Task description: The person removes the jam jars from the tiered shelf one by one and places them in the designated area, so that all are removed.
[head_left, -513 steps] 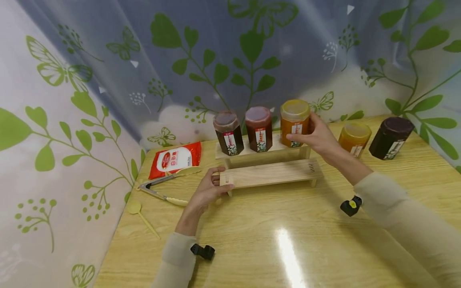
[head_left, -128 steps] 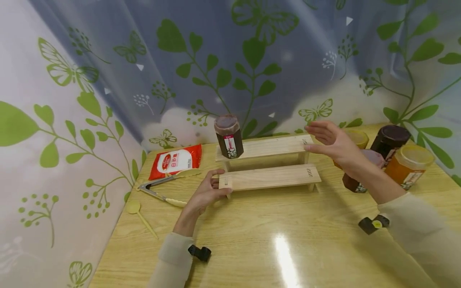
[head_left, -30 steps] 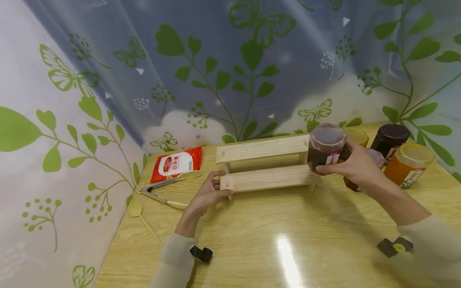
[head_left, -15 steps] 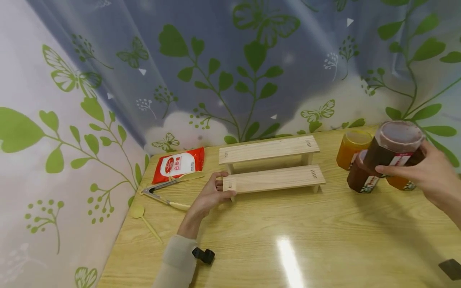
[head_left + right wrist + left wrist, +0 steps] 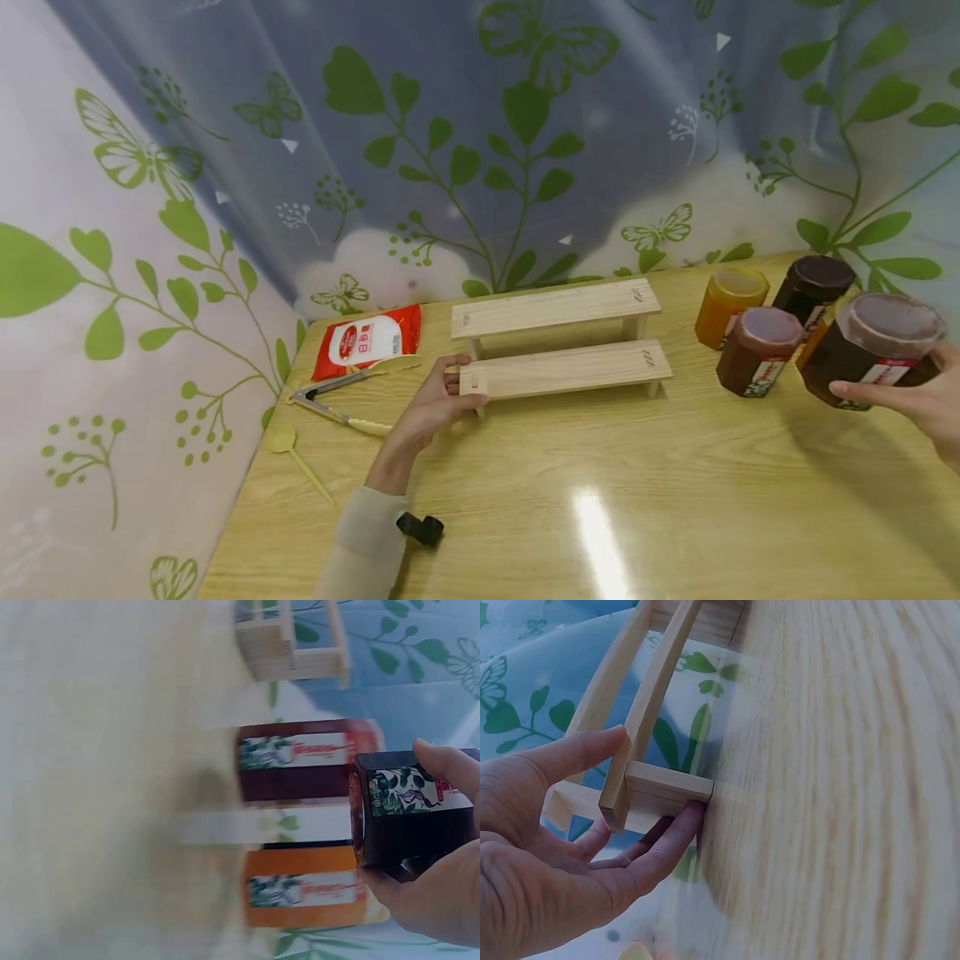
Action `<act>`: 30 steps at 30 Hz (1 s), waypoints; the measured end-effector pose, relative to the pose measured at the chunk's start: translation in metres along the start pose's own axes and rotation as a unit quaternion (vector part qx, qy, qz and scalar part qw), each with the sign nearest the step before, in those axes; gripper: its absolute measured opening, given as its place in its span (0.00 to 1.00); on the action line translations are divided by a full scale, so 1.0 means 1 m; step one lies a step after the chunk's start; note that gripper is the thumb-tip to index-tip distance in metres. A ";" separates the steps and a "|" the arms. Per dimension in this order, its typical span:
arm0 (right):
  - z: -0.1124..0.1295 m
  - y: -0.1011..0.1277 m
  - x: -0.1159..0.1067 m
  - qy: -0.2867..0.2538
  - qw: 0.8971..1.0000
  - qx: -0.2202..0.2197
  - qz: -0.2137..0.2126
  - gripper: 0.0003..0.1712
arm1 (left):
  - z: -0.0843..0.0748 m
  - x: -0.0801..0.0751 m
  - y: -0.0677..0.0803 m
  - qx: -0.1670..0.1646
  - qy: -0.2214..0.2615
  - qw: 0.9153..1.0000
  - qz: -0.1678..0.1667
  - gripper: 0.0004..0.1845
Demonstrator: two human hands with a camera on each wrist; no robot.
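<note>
A two-step wooden rack (image 5: 558,343) stands bare on the table. My left hand (image 5: 461,382) grips the left end of its lower step (image 5: 656,791), thumb on top and fingers (image 5: 660,847) underneath. At the far right, my right hand (image 5: 896,379) holds a dark brown jar (image 5: 870,350) with a red and white label, tilted and lifted off the table. In the right wrist view that hand (image 5: 397,814) is curled round the jar (image 5: 412,817), above a dark red jar (image 5: 300,761) and an orange jar (image 5: 300,889).
Right of the rack stand an orange jar (image 5: 727,304), a dark red jar (image 5: 757,350) and a near-black jar (image 5: 813,287). A red and white packet (image 5: 367,337), metal tongs (image 5: 337,396) and a small spoon (image 5: 288,446) lie at the left. A leaf-print curtain (image 5: 480,150) closes the back.
My right hand has carried the dark brown jar from the rack's right end out to the right, beside the other jars. My left hand stays on the rack's end.
</note>
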State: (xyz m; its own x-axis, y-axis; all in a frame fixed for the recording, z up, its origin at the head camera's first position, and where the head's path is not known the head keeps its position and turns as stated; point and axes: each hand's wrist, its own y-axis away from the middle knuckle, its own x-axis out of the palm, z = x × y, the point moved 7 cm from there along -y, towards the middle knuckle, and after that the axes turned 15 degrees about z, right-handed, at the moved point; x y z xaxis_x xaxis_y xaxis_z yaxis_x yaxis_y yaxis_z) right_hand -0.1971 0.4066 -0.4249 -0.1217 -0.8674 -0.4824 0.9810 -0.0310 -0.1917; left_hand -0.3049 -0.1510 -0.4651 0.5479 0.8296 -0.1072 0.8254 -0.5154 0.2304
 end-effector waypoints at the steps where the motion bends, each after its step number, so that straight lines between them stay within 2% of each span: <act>1: -0.003 0.001 0.002 0.001 1.000 -0.002 0.011 0.52 | 0.000 0.000 0.000 -0.001 -0.001 1.000 0.000 0.39; 3: -0.005 0.002 0.009 -0.019 0.998 -0.003 0.054 0.53 | 0.000 -0.001 0.000 -0.003 0.000 1.000 -0.002 0.40; 7: -0.019 0.005 0.021 -0.005 0.992 0.075 0.100 0.56 | 0.000 -0.001 0.000 -0.004 0.005 1.000 -0.006 0.40; 10: -0.030 0.007 0.025 0.028 0.984 0.132 0.114 0.60 | 0.001 -0.002 0.000 0.000 0.005 1.000 -0.009 0.39; 13: -0.037 0.006 0.027 0.040 0.980 0.151 0.122 0.62 | 0.001 -0.001 -0.001 0.003 0.006 1.000 -0.006 0.39; 16: -0.043 0.006 0.027 0.037 0.979 0.156 0.124 0.64 | 0.001 0.000 -0.001 0.004 0.007 1.000 -0.003 0.39; 24: -0.052 0.012 0.026 0.036 0.983 0.134 0.117 0.63 | 0.000 0.001 -0.001 0.002 -0.001 1.000 -0.004 0.39; 30: -0.055 0.012 0.029 0.041 0.983 0.107 0.143 0.57 | 0.001 0.001 0.001 -0.004 -0.005 1.000 -0.009 0.39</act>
State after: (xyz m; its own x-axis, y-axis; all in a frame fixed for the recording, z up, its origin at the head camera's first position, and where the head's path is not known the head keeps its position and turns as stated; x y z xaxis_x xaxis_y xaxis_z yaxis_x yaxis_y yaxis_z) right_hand -0.1968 0.4080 -0.4883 0.1600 -0.8138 -0.5587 0.9852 0.0967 0.1412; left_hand -0.3039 -0.1510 -0.4655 0.5351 0.8361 -0.1210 0.8337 -0.4995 0.2353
